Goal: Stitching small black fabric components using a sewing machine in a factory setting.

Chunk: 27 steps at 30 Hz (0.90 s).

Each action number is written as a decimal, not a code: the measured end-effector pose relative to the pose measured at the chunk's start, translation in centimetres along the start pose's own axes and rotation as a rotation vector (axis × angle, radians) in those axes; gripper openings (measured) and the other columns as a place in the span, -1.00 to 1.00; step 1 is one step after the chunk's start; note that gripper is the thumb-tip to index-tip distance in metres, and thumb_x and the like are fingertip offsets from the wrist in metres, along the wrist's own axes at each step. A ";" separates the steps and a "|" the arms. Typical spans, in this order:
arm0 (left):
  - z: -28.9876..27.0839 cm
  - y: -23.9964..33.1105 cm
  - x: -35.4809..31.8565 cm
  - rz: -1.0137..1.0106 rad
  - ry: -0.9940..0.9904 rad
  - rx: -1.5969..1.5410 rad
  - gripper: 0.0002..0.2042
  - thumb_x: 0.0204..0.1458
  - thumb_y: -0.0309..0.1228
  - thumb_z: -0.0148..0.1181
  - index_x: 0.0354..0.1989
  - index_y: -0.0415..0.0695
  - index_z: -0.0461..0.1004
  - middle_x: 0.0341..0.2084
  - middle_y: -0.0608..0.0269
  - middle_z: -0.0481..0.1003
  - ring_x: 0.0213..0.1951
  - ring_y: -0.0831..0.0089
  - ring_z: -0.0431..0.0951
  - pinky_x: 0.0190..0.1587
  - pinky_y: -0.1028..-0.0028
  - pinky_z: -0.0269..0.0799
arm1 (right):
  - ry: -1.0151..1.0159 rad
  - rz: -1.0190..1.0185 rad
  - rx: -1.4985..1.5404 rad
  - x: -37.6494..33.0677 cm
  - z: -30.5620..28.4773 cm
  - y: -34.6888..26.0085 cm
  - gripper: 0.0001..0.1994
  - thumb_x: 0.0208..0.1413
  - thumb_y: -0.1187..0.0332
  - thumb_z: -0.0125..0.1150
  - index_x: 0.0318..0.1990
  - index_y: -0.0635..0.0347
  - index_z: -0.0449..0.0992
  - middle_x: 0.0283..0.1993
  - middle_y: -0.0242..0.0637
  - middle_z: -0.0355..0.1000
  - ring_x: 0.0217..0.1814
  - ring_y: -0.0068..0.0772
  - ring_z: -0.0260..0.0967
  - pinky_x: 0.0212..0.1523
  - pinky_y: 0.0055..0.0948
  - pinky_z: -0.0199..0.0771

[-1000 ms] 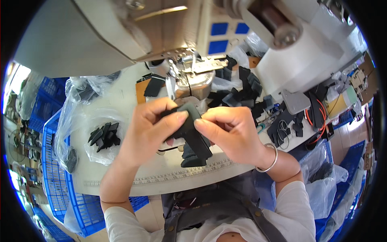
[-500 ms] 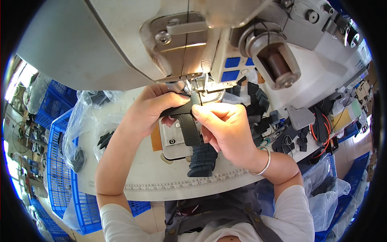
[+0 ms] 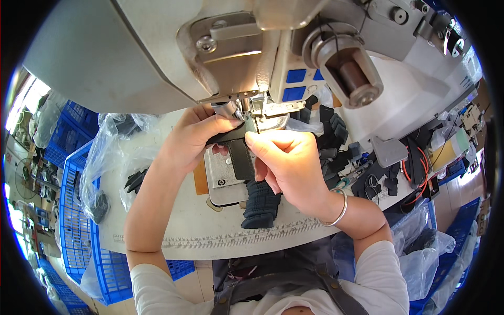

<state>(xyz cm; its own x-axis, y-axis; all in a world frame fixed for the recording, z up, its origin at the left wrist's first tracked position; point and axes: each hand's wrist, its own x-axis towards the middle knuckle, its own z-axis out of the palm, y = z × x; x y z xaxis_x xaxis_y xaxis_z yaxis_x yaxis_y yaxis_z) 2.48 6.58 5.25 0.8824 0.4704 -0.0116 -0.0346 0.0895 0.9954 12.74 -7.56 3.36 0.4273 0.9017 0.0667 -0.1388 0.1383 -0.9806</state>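
Note:
Both my hands hold a black stitched strap piece (image 3: 241,159) just in front of the sewing machine's needle area (image 3: 247,111). My left hand (image 3: 202,131) pinches its upper part, thumb on top and fingers curled underneath. My right hand (image 3: 287,164) is closed at the strap's right edge, thumb against forefinger, the other fingers folded in. The strap's lower end hangs toward me over the metal machine plate (image 3: 216,181). A stack of similar black pieces (image 3: 260,207) lies just below it. The strap's far end under the machine head is partly hidden by my left thumb.
The machine head (image 3: 121,58) overhangs the white table (image 3: 184,223), whose front edge carries a printed ruler. Blue crates (image 3: 107,268) and clear plastic bags (image 3: 97,184) stand at left. More black pieces (image 3: 331,128), cords and a grey metal pad (image 3: 388,152) lie at right.
The strap and both hands stay near the needle with the same grip. The whole view has shifted slightly, moving the machine a little left and up in the picture.

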 end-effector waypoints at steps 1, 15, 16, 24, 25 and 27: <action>0.0 0.0 0.0 0.002 0.006 -0.003 -0.89 -0.13 -0.43 0.12 -0.46 -0.21 0.45 -0.64 0.33 0.43 -0.68 0.65 0.35 -0.66 0.67 0.20 | 0.003 -0.002 0.009 0.0 0.0 0.1 -0.71 0.02 0.35 0.05 -0.71 0.22 0.37 -0.76 -0.46 0.29 -0.81 -0.79 0.05 -0.80 -0.70 -0.04; 0.0 -0.1 -0.2 -0.003 0.008 0.021 -0.84 -0.14 -0.41 0.14 -0.43 -0.25 0.44 -0.63 0.29 0.45 -0.65 0.63 0.39 -0.66 0.67 0.23 | -0.015 -0.011 0.034 0.1 -0.2 0.5 -0.72 0.02 0.35 0.05 -0.69 0.21 0.38 -0.74 -0.45 0.31 -0.81 -0.80 0.05 -0.81 -0.71 -0.04; -0.1 -0.1 -0.2 -0.012 0.004 0.023 -0.84 -0.13 -0.40 0.14 -0.43 -0.24 0.44 -0.63 0.29 0.45 -0.65 0.63 0.40 -0.67 0.67 0.22 | -0.013 -0.014 0.037 0.1 -0.1 0.5 -0.73 0.02 0.35 0.05 -0.69 0.21 0.38 -0.74 -0.44 0.32 -0.82 -0.80 0.06 -0.81 -0.72 -0.03; -1.3 0.1 -0.4 -0.121 -0.144 0.069 -0.82 -0.09 -0.34 0.16 -0.42 -0.21 0.44 -0.63 0.37 0.41 -0.65 0.71 0.35 -0.67 0.70 0.18 | -0.011 -0.029 0.022 0.0 -0.1 0.5 -0.73 0.03 0.35 0.05 -0.68 0.21 0.38 -0.74 -0.45 0.32 -0.81 -0.80 0.06 -0.81 -0.72 -0.03; -1.0 0.2 -0.4 -0.090 -0.123 0.099 -0.83 -0.09 -0.34 0.16 -0.42 -0.20 0.44 -0.63 0.40 0.40 -0.65 0.73 0.32 -0.66 0.71 0.17 | -0.015 -0.031 0.019 0.1 -0.1 0.5 -0.73 0.03 0.35 0.05 -0.68 0.21 0.38 -0.74 -0.45 0.31 -0.81 -0.80 0.06 -0.81 -0.71 -0.03; -0.8 0.3 -0.5 -0.058 -0.101 0.129 -0.83 -0.08 -0.34 0.17 -0.42 -0.19 0.44 -0.63 0.43 0.39 -0.66 0.75 0.28 -0.65 0.72 0.16 | -0.013 -0.028 0.018 0.0 -0.2 0.5 -0.73 0.03 0.35 0.05 -0.68 0.21 0.38 -0.74 -0.45 0.31 -0.81 -0.80 0.05 -0.80 -0.71 -0.04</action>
<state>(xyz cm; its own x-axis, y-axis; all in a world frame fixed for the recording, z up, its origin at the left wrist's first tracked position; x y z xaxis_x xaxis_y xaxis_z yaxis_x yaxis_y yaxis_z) 1.68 7.08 5.51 0.9240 0.3767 -0.0662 0.0726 -0.0028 0.9974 12.83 -7.51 2.85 0.4194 0.9027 0.0966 -0.1433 0.1709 -0.9748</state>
